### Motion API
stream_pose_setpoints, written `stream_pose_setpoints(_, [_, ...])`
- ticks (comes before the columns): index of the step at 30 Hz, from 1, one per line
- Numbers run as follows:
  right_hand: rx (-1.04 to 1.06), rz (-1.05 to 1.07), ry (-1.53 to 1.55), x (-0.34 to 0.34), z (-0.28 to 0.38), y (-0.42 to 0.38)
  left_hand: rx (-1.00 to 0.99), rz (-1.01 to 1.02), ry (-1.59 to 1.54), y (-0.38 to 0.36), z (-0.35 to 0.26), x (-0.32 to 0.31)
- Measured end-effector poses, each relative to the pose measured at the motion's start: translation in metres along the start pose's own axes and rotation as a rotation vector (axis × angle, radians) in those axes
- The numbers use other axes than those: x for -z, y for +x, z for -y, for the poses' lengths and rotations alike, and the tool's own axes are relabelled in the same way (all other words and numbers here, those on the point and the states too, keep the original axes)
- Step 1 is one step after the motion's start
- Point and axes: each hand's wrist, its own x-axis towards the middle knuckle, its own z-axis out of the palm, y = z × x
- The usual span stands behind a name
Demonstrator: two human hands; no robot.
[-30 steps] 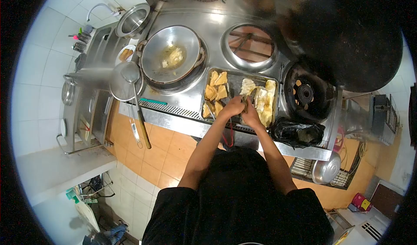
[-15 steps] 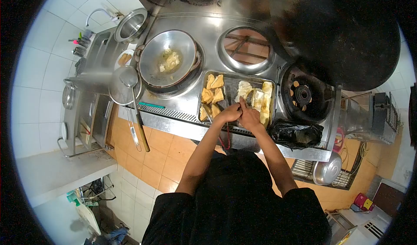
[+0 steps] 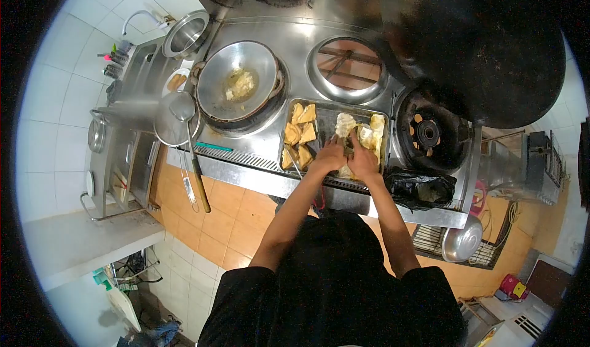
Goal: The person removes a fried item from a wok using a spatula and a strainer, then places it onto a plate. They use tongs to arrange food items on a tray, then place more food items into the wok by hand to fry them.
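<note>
A metal tray sits at the counter's front edge, with golden folded pieces in its left part and pale strips in its right part. Both hands are over the tray's middle, side by side. My left hand has its fingers pointing up the tray, bent and close together; whatever is under them is hidden. My right hand reaches to the pale strips with its index finger stretched out. What its other fingertips touch is hidden.
Left of the tray is a wok with oil and a pale piece frying. A strainer and a ladle with a dark handle lie farther left. An open burner and a black plastic bag are at the right.
My hands have moved slightly apart from their earlier touching position. My right hand has shifted right and a little down, over the pale strips.
</note>
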Motion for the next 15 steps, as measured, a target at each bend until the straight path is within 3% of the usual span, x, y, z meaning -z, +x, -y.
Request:
stream_pose_setpoints(2, [0.005,-0.005,0.024,-0.004,-0.005,-0.008,0.06,0.128,0.07,0.004,-0.003,-0.002])
stream_pose_setpoints(6, [0.04,-0.067,0.076,-0.006,-0.009,-0.024,0.033,0.131,0.112,0.004,0.001,-0.011])
stream_pose_setpoints(8, [0.04,-0.164,0.135,-0.01,-0.017,-0.028,-0.06,0.009,0.164,0.011,0.017,-0.033])
stream_pose_setpoints(15, [0.016,-0.228,0.166,-0.011,-0.017,-0.03,0.014,0.053,0.23,-0.012,-0.012,-0.012])
